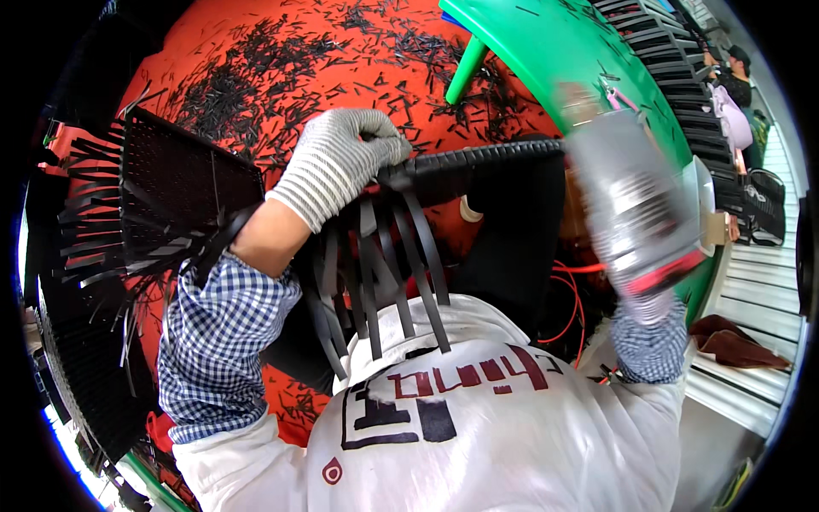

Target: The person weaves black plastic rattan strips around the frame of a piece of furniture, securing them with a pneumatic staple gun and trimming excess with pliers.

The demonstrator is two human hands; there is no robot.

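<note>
My left hand (341, 154), in a grey-and-white striped glove, is closed in a pinch at the left end of a black woven rim (486, 157). Several loose flat black strips (384, 264) hang from that rim toward my lap. My right hand (636, 205) is raised right of the rim, by the green table. Motion smears it into a grey, ribbed shape with a red band, so its fingers and anything in them cannot be made out.
Cut black strip ends (273, 64) litter the red floor. A black woven panel (179, 171) with loose strips stands at left. The green table (546, 43) is at upper right, with pink-handled pliers (616, 96) on it. A red hose (576, 311) curls near my right side. Another person (735, 81) is at far right.
</note>
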